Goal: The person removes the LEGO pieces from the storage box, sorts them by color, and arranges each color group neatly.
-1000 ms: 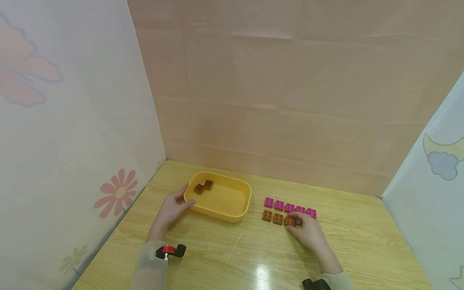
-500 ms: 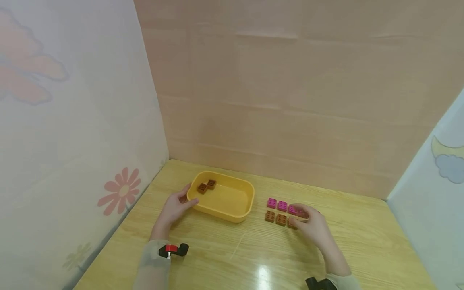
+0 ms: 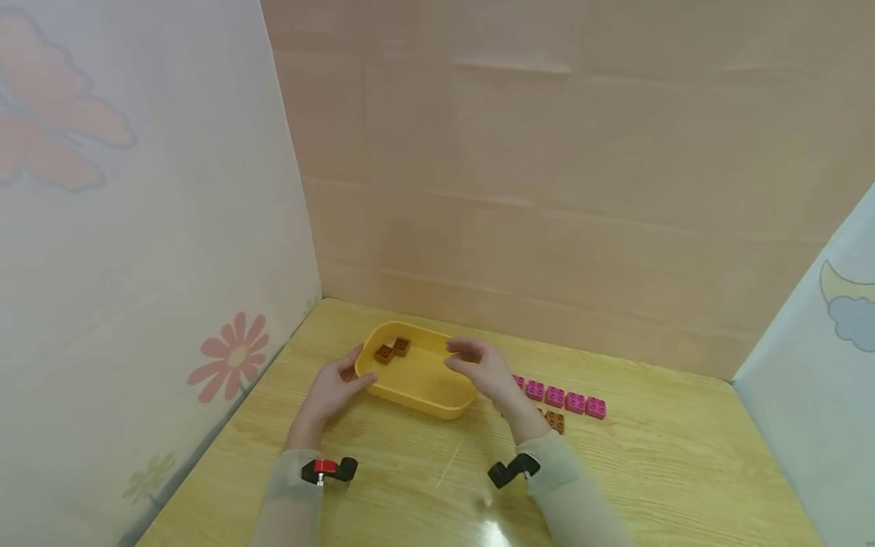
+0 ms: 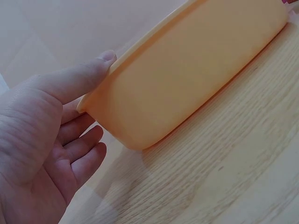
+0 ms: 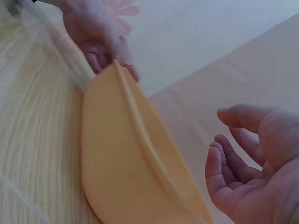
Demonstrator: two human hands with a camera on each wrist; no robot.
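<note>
My left hand (image 3: 330,393) grips the left end of a yellow plastic tray (image 3: 437,411), its thumb on the rim and fingers around the outside, as the left wrist view (image 4: 44,121) also shows. Two brown toy bricks (image 3: 402,346) lie inside at the tray's far left. Over the tray's right end is my right hand (image 3: 487,372); its thumb and loosely bent fingers (image 5: 215,163) stand apart, with nothing visible between them. It hides part of the tray's inside. A row of several pink toy bricks (image 3: 576,403) lies to the right, with brown bricks (image 3: 555,422) nearer me, partly behind the right forearm.
Everything stands on a light wooden table (image 3: 670,456). A brown paper-like backdrop (image 3: 533,190) rises behind it. White patterned panels border the left (image 3: 171,228) and right (image 3: 813,357) sides.
My right hand has moved left from the brick rows to above the tray's right end. A brown patch earlier between its fingers is no longer visible. The left hand keeps its grip.
</note>
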